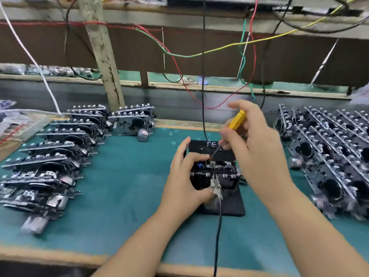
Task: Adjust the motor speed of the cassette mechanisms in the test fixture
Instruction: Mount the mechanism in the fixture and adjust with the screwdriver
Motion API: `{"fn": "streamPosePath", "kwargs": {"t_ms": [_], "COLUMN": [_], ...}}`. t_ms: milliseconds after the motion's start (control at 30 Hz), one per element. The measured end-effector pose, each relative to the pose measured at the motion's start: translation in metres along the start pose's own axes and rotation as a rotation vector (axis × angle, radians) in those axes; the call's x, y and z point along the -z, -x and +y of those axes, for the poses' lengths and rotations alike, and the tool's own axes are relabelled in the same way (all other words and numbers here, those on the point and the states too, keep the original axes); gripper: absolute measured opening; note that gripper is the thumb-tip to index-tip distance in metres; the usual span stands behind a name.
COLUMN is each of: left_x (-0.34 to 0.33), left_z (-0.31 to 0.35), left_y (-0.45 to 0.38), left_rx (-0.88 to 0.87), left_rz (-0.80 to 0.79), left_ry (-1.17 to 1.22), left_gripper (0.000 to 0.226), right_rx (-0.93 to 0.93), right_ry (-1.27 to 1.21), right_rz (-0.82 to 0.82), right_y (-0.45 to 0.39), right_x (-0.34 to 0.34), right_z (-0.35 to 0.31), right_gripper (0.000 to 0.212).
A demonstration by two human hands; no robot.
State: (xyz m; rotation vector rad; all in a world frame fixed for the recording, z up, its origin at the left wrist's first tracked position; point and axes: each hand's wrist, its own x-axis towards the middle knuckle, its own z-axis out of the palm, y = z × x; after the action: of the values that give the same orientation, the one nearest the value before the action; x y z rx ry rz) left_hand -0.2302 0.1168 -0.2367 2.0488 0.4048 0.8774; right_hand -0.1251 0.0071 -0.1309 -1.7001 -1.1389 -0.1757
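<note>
1. Cassette mechanism (214, 173) sits on the black test fixture (229, 204), directly under both hands, on the green mat (123, 176).
2. An alligator clip (216, 185) bites the mechanism's near edge, just beside the left thumb; its black lead (218, 232) runs toward the viewer.
3. The left hand (184, 176) wraps the mechanism's left side, fingers curled over the top, gripping it.
4. The right hand (253, 142) pinches a yellow-handled screwdriver (236, 119); the tip angles down into the mechanism between the hands.
5. Left of the grip lie rows of mechanisms (52, 156); right of it, another batch (329, 156).
6. Beyond the hands, coloured wires (173, 54) hang.
</note>
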Motion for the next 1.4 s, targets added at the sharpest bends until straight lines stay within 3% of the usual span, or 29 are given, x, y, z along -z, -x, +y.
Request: {"fn": "streamPosePath", "kwargs": {"t_ms": [433, 1400], "left_x": [0.0, 0.0002], "left_z": [0.0001, 0.0052], "left_y": [0.0006, 0.0017], "left_rx": [0.019, 0.022], "left_rz": [-0.008, 0.0], "left_ry": [-0.009, -0.011], "left_gripper": [0.07, 0.068], "right_rx": [0.003, -0.003], "right_ry": [-0.001, 0.019], "right_rz": [-0.075, -0.012], "right_y": [0.0005, 0.0015], "right_x": [-0.0043, -0.0063], "right_z": [-0.0001, 0.0012], "right_gripper": [0.032, 0.024]}}
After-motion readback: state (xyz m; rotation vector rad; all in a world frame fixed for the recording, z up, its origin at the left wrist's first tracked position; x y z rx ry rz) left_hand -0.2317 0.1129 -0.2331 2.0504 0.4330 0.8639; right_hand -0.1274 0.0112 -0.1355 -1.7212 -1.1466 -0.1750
